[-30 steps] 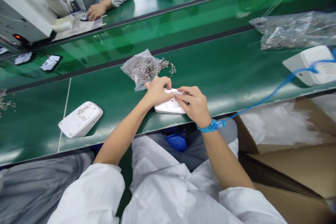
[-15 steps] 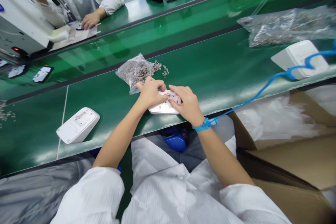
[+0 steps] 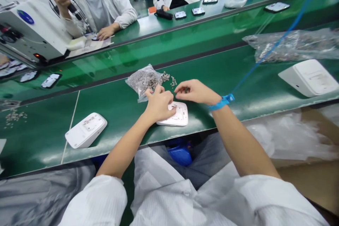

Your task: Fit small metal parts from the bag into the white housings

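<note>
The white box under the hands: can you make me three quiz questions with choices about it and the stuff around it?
1. Where does the bag of small metal parts lie?
A. just beyond the white box, on the green belt
B. on the person's lap
C. on top of the white box

2. What colour is the wrist strap on the right hand?
A. red
B. blue
C. yellow

3. What is the left hand doing?
A. hanging in the air, away from everything
B. resting on the white box
C. gripping the big grey machine

Answers: 1 A, the bag sits on the belt behind the box. 2 B, the strap and its coiled cord are blue. 3 B, the left hand's fingers lie on the box top, while the right hand is raised near the loose parts, its fingertips pinched together.
</note>
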`<state>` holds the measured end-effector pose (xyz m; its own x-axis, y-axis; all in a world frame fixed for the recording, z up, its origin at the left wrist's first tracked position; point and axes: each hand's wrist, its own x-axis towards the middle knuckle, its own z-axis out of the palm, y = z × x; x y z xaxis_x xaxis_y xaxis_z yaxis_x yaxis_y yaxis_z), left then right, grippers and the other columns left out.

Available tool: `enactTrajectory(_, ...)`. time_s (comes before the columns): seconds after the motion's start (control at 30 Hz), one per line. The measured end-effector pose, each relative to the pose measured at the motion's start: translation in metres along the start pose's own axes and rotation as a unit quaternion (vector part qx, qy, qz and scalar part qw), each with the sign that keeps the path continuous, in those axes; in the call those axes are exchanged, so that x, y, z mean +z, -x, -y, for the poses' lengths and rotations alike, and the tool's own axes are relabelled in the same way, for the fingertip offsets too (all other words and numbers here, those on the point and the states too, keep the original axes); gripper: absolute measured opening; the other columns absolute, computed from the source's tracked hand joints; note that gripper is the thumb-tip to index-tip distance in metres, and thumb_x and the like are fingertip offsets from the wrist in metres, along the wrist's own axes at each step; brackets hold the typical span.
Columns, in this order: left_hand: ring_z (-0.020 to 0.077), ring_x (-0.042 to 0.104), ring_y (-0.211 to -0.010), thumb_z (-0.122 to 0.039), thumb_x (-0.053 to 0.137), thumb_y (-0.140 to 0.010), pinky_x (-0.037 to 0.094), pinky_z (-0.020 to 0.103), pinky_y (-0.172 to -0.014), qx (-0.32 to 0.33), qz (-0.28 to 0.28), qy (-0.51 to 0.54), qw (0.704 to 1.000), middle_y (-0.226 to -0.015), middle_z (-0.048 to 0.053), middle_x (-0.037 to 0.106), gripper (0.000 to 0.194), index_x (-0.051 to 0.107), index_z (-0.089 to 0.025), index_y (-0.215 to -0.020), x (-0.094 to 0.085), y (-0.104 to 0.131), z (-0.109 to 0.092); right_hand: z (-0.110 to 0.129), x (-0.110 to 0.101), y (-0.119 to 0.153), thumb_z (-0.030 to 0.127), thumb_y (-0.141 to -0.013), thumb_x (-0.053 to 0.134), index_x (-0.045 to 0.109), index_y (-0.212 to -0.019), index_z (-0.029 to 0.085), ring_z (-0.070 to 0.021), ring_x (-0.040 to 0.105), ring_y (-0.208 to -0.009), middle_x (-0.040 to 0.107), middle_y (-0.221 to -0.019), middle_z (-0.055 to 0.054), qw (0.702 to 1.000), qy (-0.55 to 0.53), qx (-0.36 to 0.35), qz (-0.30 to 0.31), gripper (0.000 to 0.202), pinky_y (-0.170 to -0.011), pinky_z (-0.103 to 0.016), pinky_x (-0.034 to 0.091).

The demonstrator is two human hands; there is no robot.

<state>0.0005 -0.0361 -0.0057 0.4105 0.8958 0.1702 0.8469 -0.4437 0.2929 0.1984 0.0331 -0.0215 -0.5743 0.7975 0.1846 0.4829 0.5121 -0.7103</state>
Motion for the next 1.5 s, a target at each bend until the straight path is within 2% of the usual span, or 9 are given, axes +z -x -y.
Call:
enactTrajectory(0.13,0.0297,0.048,-0.113,-0.029,0.07,-0.08,0.024,0.048,-0.085,0.009,0.009,-0.023,1.0,-0.091,0.005,0.071,0.021,0.052,-0.018,-0.076,-0.001,0.003,-0.002,-0.009,0.012,-0.034,0.023,-0.079,0.074,0.069,-0.072,0.018,-0.0188,0.063,-0.071,0.071,-0.073,-0.004,0.987,0.106,0.094,-0.08,0.01,-0.065,-0.031,0.041)
enactTrajectory(0.3,0.0294,0.049,-0.115,-0.031,0.07,-0.082,0.023,0.048,-0.083,0.014,0.004,-0.047,0.999,-0.094,0.006,0.072,0.022,0.053,-0.018,-0.078,0.001,0.003,-0.003,-0.007,0.039,-0.04,0.025,-0.086,0.068,0.07,-0.081,0.018,-0.0239,0.065,-0.083,0.074,-0.088,-0.009,0.973,0.178,0.123,-0.085,0.009,-0.069,-0.034,0.042)
enactTrajectory(0.57,0.0303,0.048,-0.117,-0.032,0.069,-0.084,0.023,0.048,-0.082,0.021,0.002,-0.06,0.998,-0.102,0.007,0.072,0.02,0.057,-0.017,-0.08,0.002,0.005,-0.002,-0.043,0.018,-0.045,0.012,-0.076,0.059,0.069,-0.091,0.018,-0.0222,0.061,-0.076,0.069,-0.084,-0.007,0.975,0.093,0.064,-0.191,0.019,-0.073,-0.034,0.045)
enactTrajectory(0.73,0.0331,0.046,-0.114,-0.036,0.068,-0.087,0.024,0.047,-0.081,0.034,0.007,-0.095,0.995,-0.107,0.011,0.067,0.022,0.063,-0.016,-0.08,-0.005,0.005,-0.003,-0.058,0.019,-0.048,0.019,-0.076,0.066,0.071,-0.093,0.018,-0.0242,0.062,-0.083,0.069,-0.092,-0.009,0.988,0.1,-0.029,-0.115,0.017,-0.077,-0.036,0.047)
enactTrajectory(0.9,0.0324,0.048,-0.107,-0.034,0.063,-0.092,0.025,0.045,-0.077,-0.015,0.055,-0.083,0.995,-0.09,0.012,0.064,0.031,0.061,-0.015,-0.067,-0.011,-0.013,-0.016,-0.059,0.019,-0.042,0.023,-0.087,0.065,0.069,-0.082,0.018,-0.0253,0.062,-0.086,0.068,-0.09,-0.01,0.986,0.146,-0.029,-0.077,0.008,-0.078,-0.037,0.046)
enactTrajectory(1.0,0.0292,0.051,-0.101,-0.028,0.057,-0.095,0.027,0.044,-0.077,-0.044,-0.005,-0.051,0.998,-0.08,0.01,0.062,0.033,0.057,-0.016,-0.064,-0.004,-0.025,-0.023,-0.06,0.014,-0.035,0.018,-0.088,0.062,0.069,-0.082,0.019,-0.0258,0.063,-0.088,0.069,-0.09,-0.01,0.984,0.159,-0.013,-0.085,0.009,-0.079,-0.038,0.047)
enactTrajectory(1.23,0.0144,0.051,-0.072,-0.02,0.059,-0.094,0.033,0.035,-0.072,-0.12,-0.176,0.149,0.966,-0.07,-0.001,0.05,0.03,0.046,-0.019,-0.067,0.007,-0.028,-0.009,-0.056,0.0,-0.021,0.025,-0.09,0.062,0.073,-0.097,0.024,-0.0216,0.067,-0.076,0.068,-0.095,-0.006,0.966,-0.006,-0.006,-0.257,0.013,-0.073,-0.04,0.058)
enactTrajectory(1.33,0.0132,0.049,-0.068,-0.018,0.059,-0.094,0.035,0.032,-0.07,-0.127,-0.187,0.196,0.954,-0.069,-0.002,0.047,0.031,0.044,-0.02,-0.066,0.006,-0.029,-0.005,-0.04,0.004,-0.002,0.028,-0.093,0.062,0.076,-0.101,0.025,-0.0193,0.069,-0.074,0.066,-0.102,-0.006,0.956,-0.07,-0.013,-0.284,0.016,-0.073,-0.039,0.062)
enactTrajectory(1.5,0.015,0.052,-0.073,-0.017,0.06,-0.094,0.037,0.033,-0.073,-0.121,-0.159,0.203,0.959,-0.069,-0.001,0.051,0.034,0.042,-0.02,-0.065,0.008,-0.032,-0.006,0.001,0.018,0.048,0.026,-0.093,0.065,0.08,-0.089,0.025,-0.0229,0.071,-0.089,0.068,-0.102,-0.007,0.96,-0.007,-0.023,-0.28,0.015,-0.076,-0.041,0.061)
